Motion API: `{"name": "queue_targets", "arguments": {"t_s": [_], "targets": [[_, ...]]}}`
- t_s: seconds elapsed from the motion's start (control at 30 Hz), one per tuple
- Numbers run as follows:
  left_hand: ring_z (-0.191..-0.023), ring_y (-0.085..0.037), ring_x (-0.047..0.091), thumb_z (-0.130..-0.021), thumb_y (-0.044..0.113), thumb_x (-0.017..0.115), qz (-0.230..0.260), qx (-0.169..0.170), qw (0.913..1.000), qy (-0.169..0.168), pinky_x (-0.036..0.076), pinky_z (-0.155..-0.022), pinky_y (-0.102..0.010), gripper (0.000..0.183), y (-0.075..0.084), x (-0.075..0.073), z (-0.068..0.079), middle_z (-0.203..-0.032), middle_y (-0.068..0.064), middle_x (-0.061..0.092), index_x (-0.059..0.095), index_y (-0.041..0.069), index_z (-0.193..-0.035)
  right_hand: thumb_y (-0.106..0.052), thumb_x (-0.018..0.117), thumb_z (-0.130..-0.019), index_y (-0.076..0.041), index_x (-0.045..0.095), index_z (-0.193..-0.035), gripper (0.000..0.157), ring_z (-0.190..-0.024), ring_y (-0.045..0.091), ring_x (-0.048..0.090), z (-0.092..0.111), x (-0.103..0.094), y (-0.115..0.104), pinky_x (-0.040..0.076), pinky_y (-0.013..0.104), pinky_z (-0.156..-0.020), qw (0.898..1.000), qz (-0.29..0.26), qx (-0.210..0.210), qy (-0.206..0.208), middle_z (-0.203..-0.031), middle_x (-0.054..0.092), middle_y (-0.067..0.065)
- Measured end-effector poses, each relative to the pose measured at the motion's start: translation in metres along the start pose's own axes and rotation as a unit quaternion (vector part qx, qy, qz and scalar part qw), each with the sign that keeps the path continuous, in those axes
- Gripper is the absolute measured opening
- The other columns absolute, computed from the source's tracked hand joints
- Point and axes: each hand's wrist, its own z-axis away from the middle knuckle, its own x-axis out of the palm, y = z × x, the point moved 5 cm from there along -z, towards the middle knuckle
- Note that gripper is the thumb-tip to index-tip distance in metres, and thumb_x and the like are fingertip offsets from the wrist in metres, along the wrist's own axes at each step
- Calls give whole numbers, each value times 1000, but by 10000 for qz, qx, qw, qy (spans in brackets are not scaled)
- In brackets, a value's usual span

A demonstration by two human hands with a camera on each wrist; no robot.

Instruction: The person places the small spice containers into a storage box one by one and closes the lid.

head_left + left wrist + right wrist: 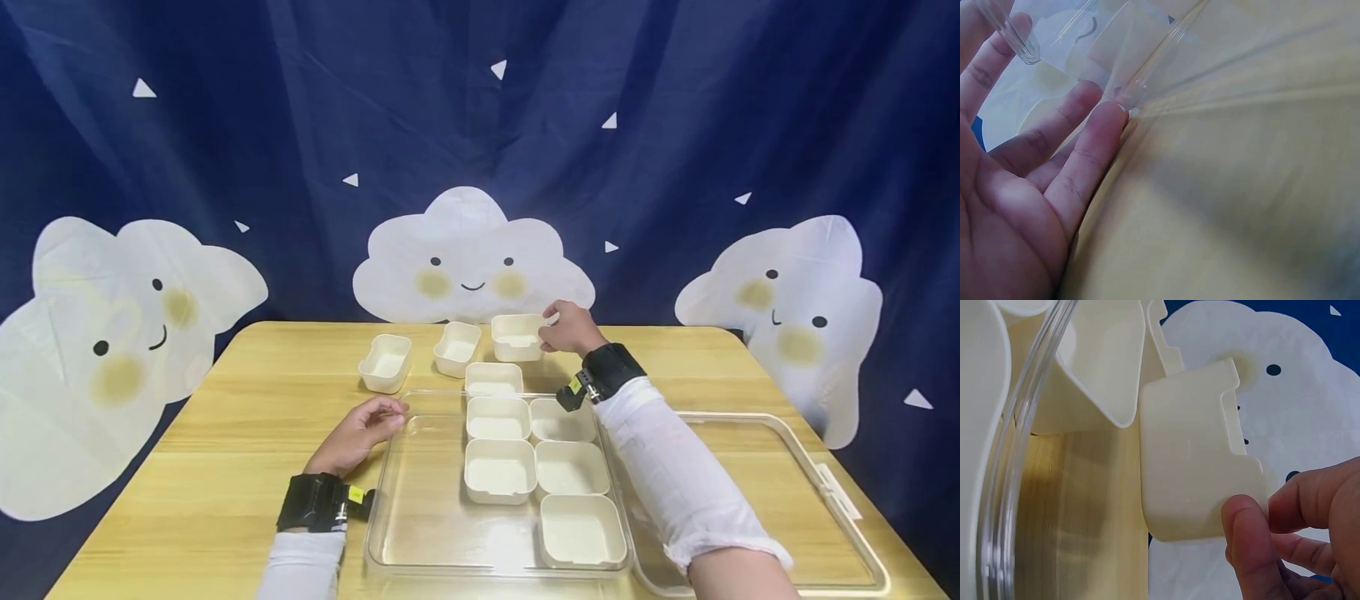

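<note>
My right hand pinches the right end of a small cream-coloured plastic bin at the table's far edge. In the right wrist view, the thumb lies against the outer face of this bin, whose rim has a notch. My left hand is at the far left corner of a clear plastic box, fingers loosely extended, fingertips right at its rim. Several cream bins, such as the near one, sit inside the box's right half. Another bin stands around its far rim.
Two more notched bins stand beyond the box, one at the left and one in the middle. A clear lid with a pale frame lies on the wooden table at the right, partly under my right forearm. Behind hangs a blue cloud-print curtain.
</note>
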Motion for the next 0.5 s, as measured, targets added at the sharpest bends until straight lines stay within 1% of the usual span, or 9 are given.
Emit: {"name": "queue_targets", "arguments": {"t_s": [0.1, 0.23, 0.4, 0.5], "targets": [[-108, -19, 55, -96, 15, 62, -7, -5, 10000, -3, 45, -89, -29, 30, 1, 0, 1, -122, -24, 57, 56, -7, -115, -7, 56, -84, 3, 53, -121, 38, -65, 15, 68, 2, 0, 0, 55, 30, -70, 9999, -151, -2, 39, -84, 70, 12], [-111, -23, 54, -96, 16, 62, -49, -4, 10000, -49, 44, -91, -31, 30, 0, 1, 0, -123, -24, 57, 56, -6, -115, -5, 56, -83, 4, 53, -120, 38, -65, 16, 68, 6, 0, 0, 56, 30, -68, 9993, -375, -24, 87, -83, 70, 14], [-115, -29, 52, -96, 16, 62, -22, -34, 10000, -46, 44, -92, -32, 29, 0, 0, 0, -124, -23, 57, 57, -5, -116, -6, 56, -83, 3, 54, -121, 39, -66, 15, 68, 10, -1, 1, 55, 31, -71, 9993, -325, -45, 166, -84, 70, 13], [-115, -28, 53, -96, 16, 62, -20, -65, 10000, -27, 44, -92, -31, 29, -1, 0, -1, -124, -23, 57, 57, -5, -116, -7, 57, -84, 2, 54, -122, 39, -66, 15, 69, 12, 0, 2, 54, 33, -74, 9994, -265, -67, 194, -85, 70, 12]]}}
